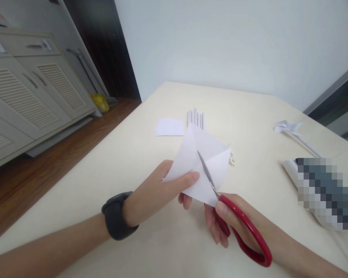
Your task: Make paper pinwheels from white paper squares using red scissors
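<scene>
A creased white square of paper is pinched in my left hand, thumb on top and fingers underneath. My right hand grips a pair of scissors with red handles. One metal blade lies over the paper, its tip near the middle where the folds cross; the other blade is hidden beneath the sheet. Behind the paper, several thin white paper sticks lie side by side, their near ends covered. To their left rests a white piece of paper.
A white paper pinwheel on a stick lies at the right of the table. Nearer is a bulky object, partly pixelated. Small pins or bits show beside the paper's right corner. A louvred cabinet stands left, beyond the table edge.
</scene>
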`<action>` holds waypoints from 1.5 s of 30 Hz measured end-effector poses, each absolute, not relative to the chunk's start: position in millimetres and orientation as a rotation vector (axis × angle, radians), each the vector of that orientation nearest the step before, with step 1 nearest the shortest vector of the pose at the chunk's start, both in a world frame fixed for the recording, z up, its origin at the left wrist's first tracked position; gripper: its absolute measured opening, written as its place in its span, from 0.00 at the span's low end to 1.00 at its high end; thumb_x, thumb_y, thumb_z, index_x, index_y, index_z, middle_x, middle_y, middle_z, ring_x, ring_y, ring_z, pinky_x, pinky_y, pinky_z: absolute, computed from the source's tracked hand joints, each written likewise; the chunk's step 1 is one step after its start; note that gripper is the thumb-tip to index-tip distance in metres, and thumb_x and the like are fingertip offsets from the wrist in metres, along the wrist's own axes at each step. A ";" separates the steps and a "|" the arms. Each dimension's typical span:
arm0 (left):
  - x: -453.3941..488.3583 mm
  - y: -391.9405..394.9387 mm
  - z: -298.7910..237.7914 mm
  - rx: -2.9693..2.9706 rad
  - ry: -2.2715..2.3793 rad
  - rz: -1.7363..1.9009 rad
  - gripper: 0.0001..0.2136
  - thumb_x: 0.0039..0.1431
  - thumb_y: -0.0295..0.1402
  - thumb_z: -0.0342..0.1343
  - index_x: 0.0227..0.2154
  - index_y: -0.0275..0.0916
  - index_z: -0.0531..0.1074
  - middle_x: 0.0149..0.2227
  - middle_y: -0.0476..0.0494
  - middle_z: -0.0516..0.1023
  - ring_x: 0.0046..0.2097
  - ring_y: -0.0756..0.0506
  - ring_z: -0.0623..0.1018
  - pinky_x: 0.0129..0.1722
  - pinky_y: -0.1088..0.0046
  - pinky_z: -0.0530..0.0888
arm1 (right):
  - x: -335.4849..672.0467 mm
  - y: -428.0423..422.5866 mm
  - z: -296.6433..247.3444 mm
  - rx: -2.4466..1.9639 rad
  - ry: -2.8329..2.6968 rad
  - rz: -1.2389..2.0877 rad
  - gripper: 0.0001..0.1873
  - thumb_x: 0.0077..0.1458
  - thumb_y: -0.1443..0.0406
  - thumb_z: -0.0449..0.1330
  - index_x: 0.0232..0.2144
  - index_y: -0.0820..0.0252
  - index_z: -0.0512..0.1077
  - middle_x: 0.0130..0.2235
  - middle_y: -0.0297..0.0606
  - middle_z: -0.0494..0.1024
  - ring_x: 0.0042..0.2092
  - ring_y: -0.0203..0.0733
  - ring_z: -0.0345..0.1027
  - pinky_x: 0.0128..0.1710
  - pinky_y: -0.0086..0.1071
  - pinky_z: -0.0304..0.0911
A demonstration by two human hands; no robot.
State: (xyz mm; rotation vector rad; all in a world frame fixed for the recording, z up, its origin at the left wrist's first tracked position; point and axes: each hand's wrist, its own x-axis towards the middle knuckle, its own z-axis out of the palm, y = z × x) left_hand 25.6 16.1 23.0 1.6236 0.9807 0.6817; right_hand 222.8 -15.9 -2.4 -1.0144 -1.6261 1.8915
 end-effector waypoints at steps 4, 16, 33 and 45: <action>25.4 16.0 23.2 1.613 0.974 0.681 0.21 0.62 0.38 0.44 0.15 0.35 0.64 0.17 0.49 0.68 0.23 0.51 0.70 0.30 0.75 0.67 | 221.9 -15.8 -0.7 -1.024 -1.636 1.897 0.22 0.59 0.52 0.47 0.26 0.63 0.66 0.21 0.32 0.68 0.23 0.30 0.60 0.25 0.26 0.57; 25.8 15.4 23.8 1.634 0.978 0.673 0.21 0.62 0.38 0.43 0.15 0.35 0.64 0.17 0.49 0.68 0.24 0.50 0.70 0.30 0.74 0.67 | 221.3 -15.6 -2.9 -1.040 -1.659 1.874 0.24 0.57 0.49 0.46 0.25 0.63 0.65 0.18 0.31 0.65 0.20 0.30 0.59 0.22 0.25 0.57; 26.3 15.6 23.6 1.633 0.988 0.682 0.21 0.62 0.37 0.44 0.15 0.35 0.64 0.17 0.49 0.68 0.23 0.51 0.70 0.29 0.75 0.68 | 219.1 -16.1 -3.0 -1.019 -1.662 1.848 0.24 0.58 0.50 0.45 0.27 0.63 0.66 0.17 0.30 0.65 0.18 0.29 0.56 0.20 0.25 0.56; 26.6 15.3 24.3 1.644 0.986 0.690 0.21 0.62 0.37 0.43 0.15 0.36 0.64 0.17 0.48 0.69 0.24 0.50 0.71 0.29 0.73 0.68 | 220.0 -14.9 -2.7 -1.034 -1.687 1.834 0.24 0.58 0.49 0.45 0.27 0.62 0.65 0.16 0.30 0.65 0.18 0.30 0.56 0.20 0.26 0.56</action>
